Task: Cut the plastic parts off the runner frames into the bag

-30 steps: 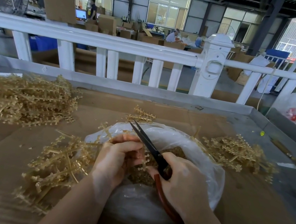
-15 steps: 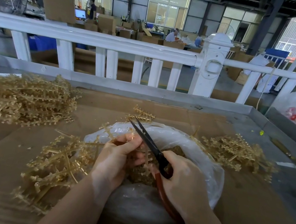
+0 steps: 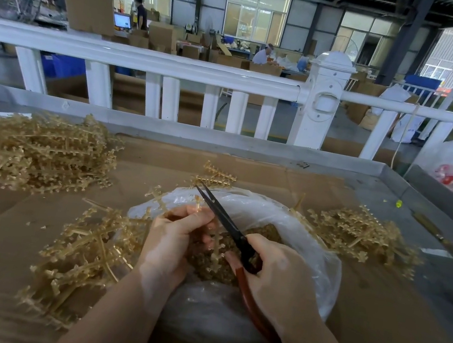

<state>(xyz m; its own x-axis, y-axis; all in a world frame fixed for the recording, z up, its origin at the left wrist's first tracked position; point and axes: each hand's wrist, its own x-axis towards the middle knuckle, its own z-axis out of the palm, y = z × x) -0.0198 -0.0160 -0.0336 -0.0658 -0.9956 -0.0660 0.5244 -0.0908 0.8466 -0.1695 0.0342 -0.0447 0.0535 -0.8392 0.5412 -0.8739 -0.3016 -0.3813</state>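
Partly hidden runner frame [image 3: 215, 246] behind left hand [image 3: 170, 245].

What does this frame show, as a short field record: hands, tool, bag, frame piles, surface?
left hand: left hand pinches a runner frame over the bag
right hand: right hand grips the scissors
scissors: dark blades pointing up and away, red handle, at the held frame
bag: clear bag, open, tan cut parts inside
piles: left pile, near pile beside the bag, right pile
surface: cardboard
background: white railing
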